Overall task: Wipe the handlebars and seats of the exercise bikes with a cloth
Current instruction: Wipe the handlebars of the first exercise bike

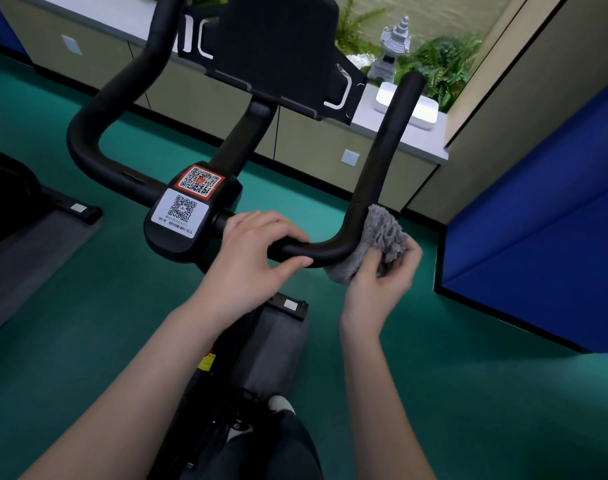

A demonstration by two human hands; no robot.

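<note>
A green floor (88, 323) fills the frame. Black exercise-bike handlebars (377, 168) span the centre and upper half. At centre, the left hand (257, 244) curls around the bar. Just to its right, the right hand (382, 275) pinches a grey cloth (382, 233) against the handlebars' right bend.

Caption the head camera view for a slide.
Right hand holds a grey cloth against the handlebar bend; left hand grips the bar.

An orange QR sticker (201, 181) and a white QR sticker (182, 212) top the handlebar hub (172, 244) (small print illegible).
</note>
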